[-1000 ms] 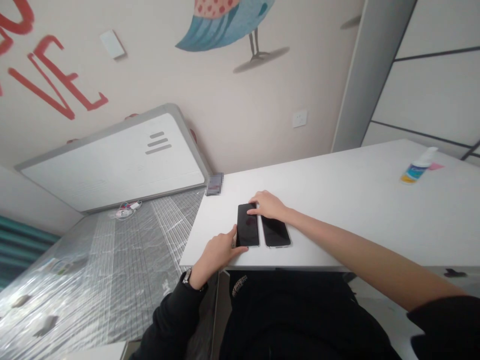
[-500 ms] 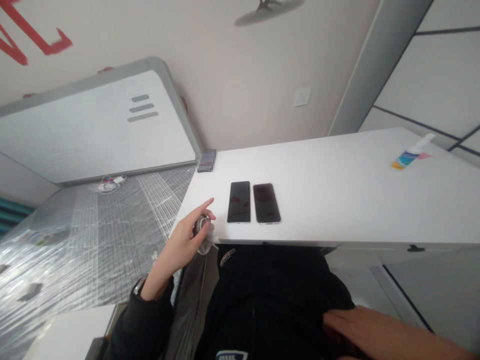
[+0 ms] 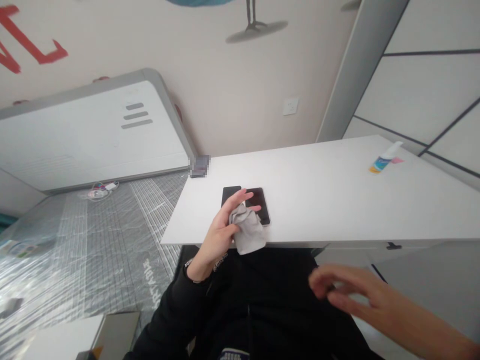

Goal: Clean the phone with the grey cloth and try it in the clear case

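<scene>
A crumpled grey cloth (image 3: pixel 249 235) hangs from my left hand (image 3: pixel 221 227), pinched between thumb and fingers. That hand is over two dark phones lying side by side on the white desk. It covers much of the left phone (image 3: pixel 229 193), and its fingers reach over the right phone (image 3: pixel 262 202); whether they touch the glass I cannot tell. My right hand (image 3: pixel 345 285) is in the air in front of the desk's front edge, near my lap. Its fingers are curled, with a gap between thumb and fingers and nothing in it.
At the desk's (image 3: pixel 318 200) right end lies a spray bottle (image 3: pixel 385 157) beside a pink piece (image 3: pixel 397 160). A blurred-out dark item (image 3: pixel 199 166) sits at its back left corner. Left of the desk is a plastic-wrapped mattress (image 3: pixel 112 235) with a cable bundle (image 3: pixel 103 190).
My left hand has moved right with the cloth, from beside the phones to over them, and the cloth now hangs loose. My right hand has lifted off my lap. The camera view has shifted.
</scene>
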The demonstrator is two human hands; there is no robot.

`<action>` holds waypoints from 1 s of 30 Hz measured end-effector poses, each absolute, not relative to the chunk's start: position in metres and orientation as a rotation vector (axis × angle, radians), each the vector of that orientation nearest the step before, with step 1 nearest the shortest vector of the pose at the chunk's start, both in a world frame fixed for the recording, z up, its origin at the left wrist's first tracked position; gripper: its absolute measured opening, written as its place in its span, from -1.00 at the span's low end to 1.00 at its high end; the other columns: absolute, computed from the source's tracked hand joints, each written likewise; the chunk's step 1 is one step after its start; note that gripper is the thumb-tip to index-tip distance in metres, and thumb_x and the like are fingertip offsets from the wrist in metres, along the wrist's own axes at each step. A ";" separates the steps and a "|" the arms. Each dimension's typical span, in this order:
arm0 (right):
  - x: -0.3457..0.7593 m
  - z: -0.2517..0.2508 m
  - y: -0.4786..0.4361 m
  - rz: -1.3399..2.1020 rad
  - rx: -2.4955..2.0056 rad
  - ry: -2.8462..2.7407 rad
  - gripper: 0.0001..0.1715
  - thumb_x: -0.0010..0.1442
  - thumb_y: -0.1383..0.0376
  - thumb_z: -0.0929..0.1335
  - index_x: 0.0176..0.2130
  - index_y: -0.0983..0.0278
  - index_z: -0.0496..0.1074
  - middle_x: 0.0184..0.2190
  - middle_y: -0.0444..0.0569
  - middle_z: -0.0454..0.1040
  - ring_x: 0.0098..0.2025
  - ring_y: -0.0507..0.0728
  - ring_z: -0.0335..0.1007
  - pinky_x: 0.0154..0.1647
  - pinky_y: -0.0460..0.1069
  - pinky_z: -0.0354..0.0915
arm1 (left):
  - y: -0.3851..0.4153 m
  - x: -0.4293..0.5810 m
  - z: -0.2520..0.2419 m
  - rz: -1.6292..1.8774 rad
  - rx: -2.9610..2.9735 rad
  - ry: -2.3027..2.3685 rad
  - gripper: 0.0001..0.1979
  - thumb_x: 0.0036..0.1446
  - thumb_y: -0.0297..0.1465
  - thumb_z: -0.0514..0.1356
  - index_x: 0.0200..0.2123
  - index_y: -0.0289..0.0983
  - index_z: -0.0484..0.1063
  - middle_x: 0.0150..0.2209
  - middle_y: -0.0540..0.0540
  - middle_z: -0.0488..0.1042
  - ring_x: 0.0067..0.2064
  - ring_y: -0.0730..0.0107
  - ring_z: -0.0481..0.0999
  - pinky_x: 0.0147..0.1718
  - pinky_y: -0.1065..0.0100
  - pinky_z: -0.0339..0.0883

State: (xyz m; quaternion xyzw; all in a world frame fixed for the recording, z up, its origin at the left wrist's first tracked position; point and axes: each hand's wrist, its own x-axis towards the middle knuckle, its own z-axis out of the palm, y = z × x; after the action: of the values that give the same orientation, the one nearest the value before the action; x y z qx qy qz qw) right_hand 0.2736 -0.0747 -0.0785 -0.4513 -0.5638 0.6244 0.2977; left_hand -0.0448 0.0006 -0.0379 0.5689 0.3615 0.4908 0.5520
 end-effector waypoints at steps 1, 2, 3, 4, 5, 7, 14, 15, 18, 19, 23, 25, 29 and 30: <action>0.255 -0.071 -0.057 1.574 -1.196 -1.524 -0.60 0.12 0.02 0.55 -0.07 0.08 0.63 -0.04 0.07 0.63 -0.02 0.31 0.57 0.05 0.19 0.47 | 0.000 -0.034 -0.040 1.147 1.326 0.798 -0.16 -0.02 -0.59 0.12 0.36 -0.07 0.17 0.45 -0.16 0.22 0.29 -0.02 0.47 0.15 0.02 0.48; 0.236 -0.065 -0.040 1.518 -1.165 -1.513 -0.46 0.11 -0.03 0.55 0.04 0.08 0.57 0.07 0.08 0.58 0.11 0.34 0.51 0.18 0.25 0.39 | -0.001 -0.025 -0.041 1.137 1.330 0.752 -0.20 0.06 -0.57 0.13 0.37 -0.06 0.15 0.46 -0.17 0.20 0.31 -0.05 0.45 0.18 -0.01 0.46; 0.219 -0.060 -0.025 1.519 -1.103 -1.505 -0.40 0.09 -0.06 0.55 0.06 0.10 0.54 0.10 0.07 0.56 0.14 0.33 0.49 0.23 0.25 0.34 | -0.001 -0.018 -0.042 1.127 1.351 0.727 -0.26 0.14 -0.53 0.15 0.38 -0.05 0.13 0.46 -0.18 0.19 0.32 -0.05 0.44 0.21 -0.04 0.43; 0.205 -0.058 -0.012 1.560 -1.033 -1.500 -0.43 0.10 -0.10 0.54 -0.02 0.13 0.53 0.04 0.05 0.58 0.08 0.30 0.52 0.20 0.23 0.37 | -0.001 -0.013 -0.043 1.121 1.391 0.721 -0.31 0.21 -0.49 0.15 0.38 -0.06 0.13 0.46 -0.20 0.19 0.33 -0.05 0.43 0.25 -0.04 0.39; 0.194 -0.056 -0.001 1.603 -0.987 -1.508 -0.46 0.11 -0.13 0.52 -0.08 0.17 0.53 -0.07 0.03 0.60 -0.03 0.27 0.55 0.09 0.18 0.43 | -0.001 -0.011 -0.044 1.118 1.444 0.740 -0.36 0.26 -0.46 0.15 0.38 -0.07 0.14 0.45 -0.21 0.20 0.33 -0.03 0.43 0.28 -0.03 0.36; 0.186 -0.055 0.016 1.668 -0.945 -1.518 -0.48 0.13 -0.16 0.49 -0.22 0.20 0.50 -0.28 -0.04 0.60 -0.26 0.18 0.53 -0.18 0.07 0.45 | 0.001 -0.013 -0.047 1.131 1.581 0.849 -0.43 0.33 -0.40 0.15 0.37 -0.09 0.17 0.44 -0.22 0.22 0.34 0.02 0.41 0.32 0.01 0.31; 0.245 -0.070 0.087 0.901 -1.327 -1.490 -0.54 0.12 -0.15 0.45 -0.30 0.16 0.42 -0.37 -0.03 0.56 -0.34 0.20 0.48 -0.27 0.07 0.35 | 0.009 -0.027 -0.075 0.711 2.387 1.551 -0.46 0.43 -0.29 0.08 0.40 -0.28 0.17 0.43 -0.32 0.24 0.47 -0.08 0.17 0.43 -0.20 0.02; 0.255 -0.074 0.094 0.724 -1.455 -1.556 -0.56 0.13 -0.13 0.44 -0.28 0.17 0.43 -0.32 0.01 0.58 -0.28 0.25 0.50 -0.20 0.12 0.37 | 0.008 -0.024 -0.080 0.574 2.473 1.582 -0.47 0.43 -0.27 0.09 0.39 -0.30 0.20 0.43 -0.31 0.25 0.48 -0.12 0.14 0.43 -0.25 -0.01; 0.270 -0.081 0.101 0.246 -1.671 -1.698 -0.59 0.21 -0.02 0.39 -0.10 0.22 0.48 -0.03 0.19 0.57 0.01 0.42 0.48 0.03 0.26 0.35 | 0.001 -0.013 -0.091 0.379 2.608 1.603 -0.46 0.44 -0.21 0.08 0.37 -0.33 0.24 0.43 -0.30 0.26 0.48 -0.17 0.15 0.40 -0.30 0.02; 0.269 -0.083 0.098 0.177 -1.654 -1.731 -0.59 0.25 0.01 0.37 -0.05 0.22 0.48 0.04 0.22 0.54 0.08 0.45 0.45 0.09 0.29 0.32 | -0.002 -0.011 -0.093 0.377 2.624 1.596 -0.45 0.44 -0.18 0.08 0.37 -0.35 0.24 0.43 -0.32 0.25 0.47 -0.16 0.17 0.39 -0.28 0.07; 0.248 -0.086 0.079 0.328 -1.403 -1.915 -0.66 0.36 0.08 0.30 -0.01 0.18 0.50 -0.01 0.14 0.60 0.05 0.40 0.52 0.13 0.28 0.34 | -0.012 -0.012 -0.096 0.481 2.648 1.474 -0.43 0.36 -0.10 0.17 0.29 -0.33 0.32 0.37 -0.36 0.34 0.43 -0.14 0.26 0.33 -0.15 0.26; 0.232 -0.089 0.073 0.404 -1.316 -2.027 -0.67 0.38 0.11 0.29 -0.01 0.19 0.52 -0.02 0.10 0.63 0.02 0.36 0.55 0.11 0.25 0.38 | -0.016 -0.016 -0.095 0.554 2.638 1.430 -0.49 0.31 -0.09 0.24 0.17 -0.29 0.41 0.29 -0.35 0.43 0.36 -0.11 0.36 0.29 -0.10 0.32; 0.209 -0.095 0.073 0.382 -1.297 -2.117 -0.62 0.42 0.15 0.25 0.03 0.24 0.55 0.04 0.11 0.63 0.10 0.35 0.52 0.14 0.23 0.37 | -0.021 -0.018 -0.097 0.640 2.606 1.559 -0.56 0.19 -0.08 0.35 -0.03 -0.28 0.48 0.28 -0.45 0.36 0.34 -0.26 0.35 0.26 -0.22 0.33; 0.206 -0.096 0.074 0.366 -1.309 -2.114 -0.61 0.42 0.16 0.25 0.02 0.26 0.56 0.04 0.13 0.63 0.11 0.37 0.51 0.15 0.25 0.36 | -0.023 -0.017 -0.098 0.636 2.609 1.598 -0.58 0.20 -0.12 0.35 -0.02 -0.28 0.48 0.31 -0.48 0.32 0.36 -0.29 0.32 0.27 -0.26 0.31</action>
State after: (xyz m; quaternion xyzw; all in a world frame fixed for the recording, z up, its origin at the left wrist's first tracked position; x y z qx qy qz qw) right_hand 0.2056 0.0742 -0.0956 -0.4953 -0.8000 0.1383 0.3092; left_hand -0.0171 -0.0226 -0.0976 0.8349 0.5113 0.2035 0.0085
